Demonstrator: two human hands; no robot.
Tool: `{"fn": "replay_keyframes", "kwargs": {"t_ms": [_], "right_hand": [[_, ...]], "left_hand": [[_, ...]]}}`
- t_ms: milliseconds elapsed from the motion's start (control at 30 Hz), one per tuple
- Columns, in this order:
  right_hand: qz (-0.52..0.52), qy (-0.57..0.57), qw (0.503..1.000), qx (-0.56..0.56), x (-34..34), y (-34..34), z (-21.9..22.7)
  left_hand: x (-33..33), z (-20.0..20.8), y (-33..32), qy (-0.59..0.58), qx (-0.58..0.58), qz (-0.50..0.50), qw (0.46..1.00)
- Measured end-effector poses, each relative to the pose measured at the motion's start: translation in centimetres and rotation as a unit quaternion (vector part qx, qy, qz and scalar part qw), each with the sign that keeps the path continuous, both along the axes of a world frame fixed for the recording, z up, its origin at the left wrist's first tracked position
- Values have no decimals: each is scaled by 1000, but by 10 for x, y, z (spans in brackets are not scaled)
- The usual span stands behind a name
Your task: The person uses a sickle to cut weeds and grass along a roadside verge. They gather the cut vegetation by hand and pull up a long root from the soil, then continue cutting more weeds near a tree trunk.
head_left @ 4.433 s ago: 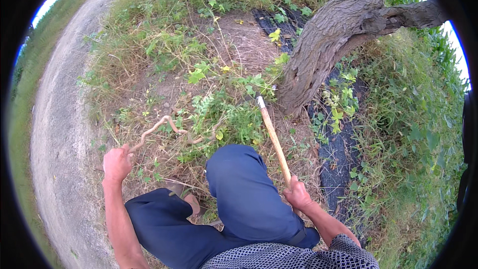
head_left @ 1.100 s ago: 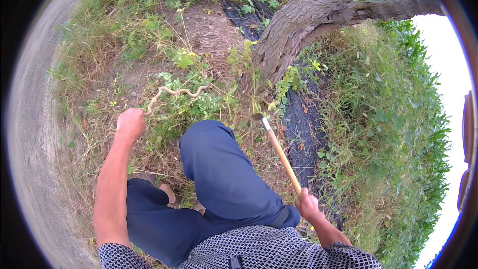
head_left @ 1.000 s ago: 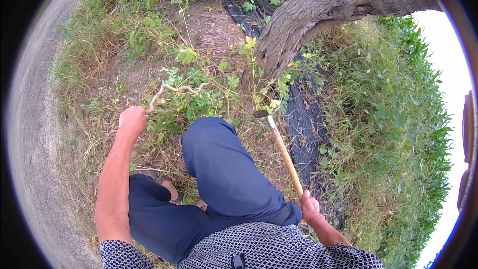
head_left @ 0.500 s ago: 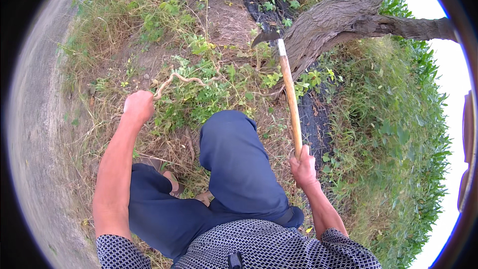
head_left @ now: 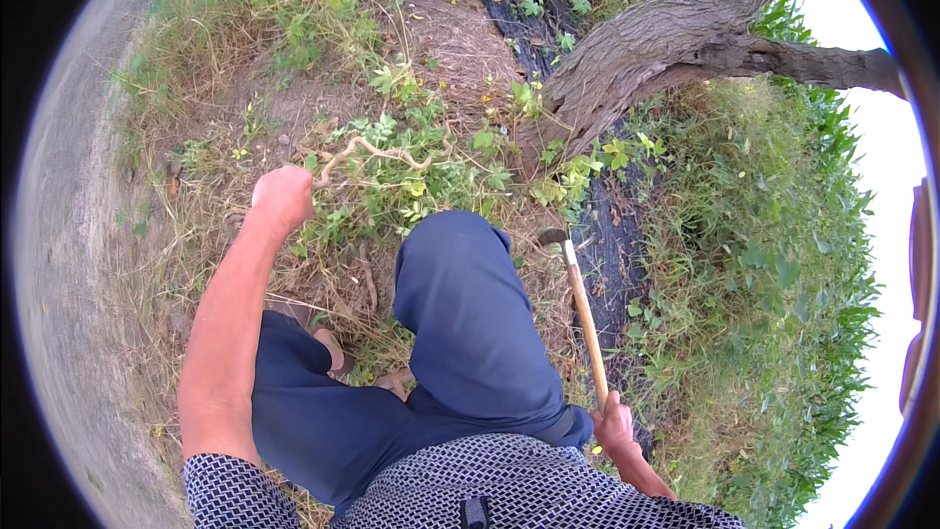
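Note:
My left hand (head_left: 283, 196) is closed round the near end of a crooked, pale brown stick (head_left: 372, 150). The stick runs rightward from the fist over low green weeds (head_left: 431, 127). On the right, my right hand (head_left: 614, 424) grips the lower part of the wooden handle of a sickle (head_left: 587, 328). Its pale metal collar and dark curved blade (head_left: 552, 235) point away from me, low beside my raised knee (head_left: 460, 264) and next to the black ground sheet. Part of the blade blends into the weeds and its tip is hard to make out.
A thick leaning tree trunk (head_left: 627, 59) rises at the far right, with a side branch (head_left: 822, 61). Black ground sheet (head_left: 619, 264) lies along its base. Dense grass and tall green plants (head_left: 783, 264) stand on the right. A grey path (head_left: 69, 264) curves along the left.
My right hand has drawn the sickle back toward me and down, so its blade moved from beside the trunk to near my knee. My left hand and the stick have shifted slightly right.

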State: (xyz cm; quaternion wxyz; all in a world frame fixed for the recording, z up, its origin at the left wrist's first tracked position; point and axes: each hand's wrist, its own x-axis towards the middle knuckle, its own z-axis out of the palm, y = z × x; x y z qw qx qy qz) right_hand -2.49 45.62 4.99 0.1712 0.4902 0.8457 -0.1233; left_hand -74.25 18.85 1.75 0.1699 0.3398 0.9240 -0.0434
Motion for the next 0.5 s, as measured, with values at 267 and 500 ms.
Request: {"fn": "replay_keyframes", "kwargs": {"t_ms": [267,500], "right_hand": [[28,132,989,63,-165,48,-12],[47,76,991,103,-274,100,-81]], "left_hand": [[1,4,0,4,-16,23,1000],[-2,1,4,-19,-29,33,999]]}}
